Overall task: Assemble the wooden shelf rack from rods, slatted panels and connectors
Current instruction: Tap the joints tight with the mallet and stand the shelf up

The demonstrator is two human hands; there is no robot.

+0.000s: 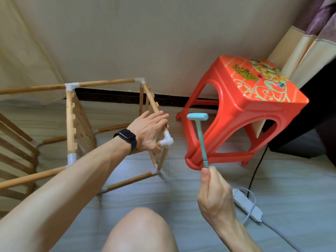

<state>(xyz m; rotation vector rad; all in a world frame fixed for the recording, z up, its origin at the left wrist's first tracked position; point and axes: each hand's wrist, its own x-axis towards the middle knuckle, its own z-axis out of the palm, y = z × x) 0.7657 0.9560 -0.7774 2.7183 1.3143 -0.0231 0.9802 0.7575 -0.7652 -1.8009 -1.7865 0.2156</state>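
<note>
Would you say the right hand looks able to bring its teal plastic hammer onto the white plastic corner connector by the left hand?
Probably yes: the teal plastic hammer in the right hand hangs beside the white plastic corner connector, nothing between; the left hand rests close by.

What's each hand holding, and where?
The right hand pinches the teal hammer at the bottom end of its handle. The left hand holds nothing; it rests flat on a rack rod beside a white connector.

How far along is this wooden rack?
Done: rods and white connectors form a standing frame with one slatted panel fitted. In hand: left hand rests on the top rod beside a corner connector; right hand holds a teal mallet. Left: likely tapping that joint tight.
</note>
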